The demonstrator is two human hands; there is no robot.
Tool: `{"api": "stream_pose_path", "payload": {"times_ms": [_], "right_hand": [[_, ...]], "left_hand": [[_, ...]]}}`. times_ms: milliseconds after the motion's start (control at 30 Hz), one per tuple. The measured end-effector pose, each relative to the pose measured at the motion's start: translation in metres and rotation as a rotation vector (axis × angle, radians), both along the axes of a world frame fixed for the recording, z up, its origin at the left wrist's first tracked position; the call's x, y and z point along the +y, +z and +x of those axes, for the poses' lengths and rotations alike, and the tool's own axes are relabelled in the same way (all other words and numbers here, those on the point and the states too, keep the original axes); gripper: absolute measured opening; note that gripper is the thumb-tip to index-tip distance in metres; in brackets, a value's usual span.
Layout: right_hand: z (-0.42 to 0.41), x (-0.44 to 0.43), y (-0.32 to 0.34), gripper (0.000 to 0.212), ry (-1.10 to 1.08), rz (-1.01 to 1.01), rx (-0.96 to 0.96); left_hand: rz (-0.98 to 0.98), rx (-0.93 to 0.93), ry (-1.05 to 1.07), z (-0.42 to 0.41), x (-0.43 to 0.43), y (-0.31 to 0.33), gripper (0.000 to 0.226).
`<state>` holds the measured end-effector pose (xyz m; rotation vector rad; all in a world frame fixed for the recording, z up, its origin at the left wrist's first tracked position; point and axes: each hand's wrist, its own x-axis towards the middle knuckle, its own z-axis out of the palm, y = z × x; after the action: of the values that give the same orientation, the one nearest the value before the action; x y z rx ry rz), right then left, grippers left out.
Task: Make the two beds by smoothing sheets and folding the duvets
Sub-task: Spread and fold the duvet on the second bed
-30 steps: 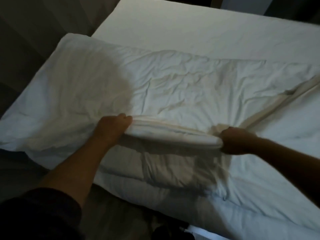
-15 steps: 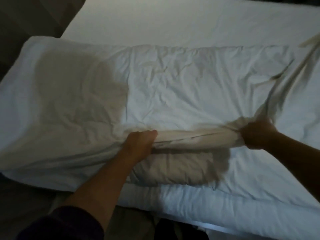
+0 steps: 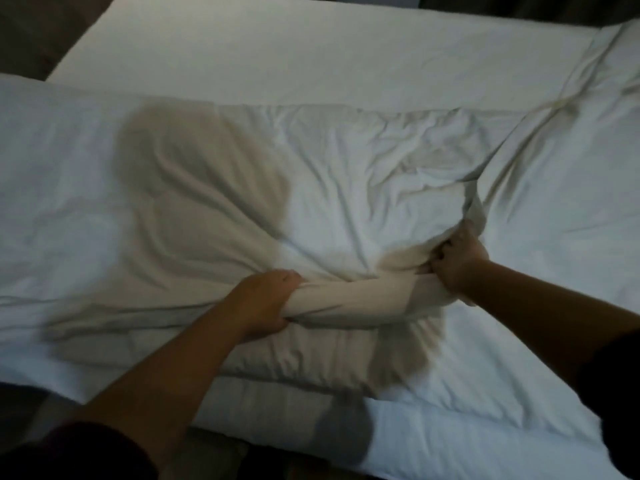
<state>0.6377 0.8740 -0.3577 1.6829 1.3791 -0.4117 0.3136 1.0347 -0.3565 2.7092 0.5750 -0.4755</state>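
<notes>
both hands now grip a bunched roll of the duvet point(image 3: 329, 188) near the front middle of the bed. left hand point(image 3: 266, 301) is wrapped round the left end of the roll, fingers point(image 3: 287, 282) curled over the top and pressed together. right hand point(image 3: 457, 261) clamps the right end, fingers point(image 3: 440, 254) curled tight into the cloth.

change over the last second: the held edge went from a fairly flat, straight fold to a thicker twisted bundle, and the right hand moved up and outward, so the fabric between the hands looks pulled taut. the folded layer under the roll now shows as a padded stack at the front edge. the far strip of bare sheet point(image 3: 311, 46) on the mattress lies smooth, and a seam of cloth runs off diagonally to the upper right.

judgement: the fold is mid-way, the edge gathered but not yet laid down. the duvet top is wrinkled, so it will need smoothing after the fold lands. a twisted grip risks a lumpy fold line. second bed not visible, so the task looks far from done.
</notes>
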Motion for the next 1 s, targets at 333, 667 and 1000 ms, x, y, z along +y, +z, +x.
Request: {"api": "stream_pose_path", "payload": {"times_ms": [333, 667, 1000], "right_hand": [[-0.003, -0.103, 0.034, 0.056, -0.040, 0.102, 0.357], [0.014, -0.121, 0.023, 0.072, -0.168, -0.171, 0.267], [0.039, -0.139, 0.021, 0.052, 0.039, 0.412, 0.185]], "left_hand": [[0.038, 0.232, 0.165, 0.027, -0.072, -0.005, 0.050], [0.012, 0.326, -0.112, 0.046, -0.103, 0.005, 0.047], [-0.065, 0.086, -0.127, 0.118, -0.146, 0.000, 0.066]]}}
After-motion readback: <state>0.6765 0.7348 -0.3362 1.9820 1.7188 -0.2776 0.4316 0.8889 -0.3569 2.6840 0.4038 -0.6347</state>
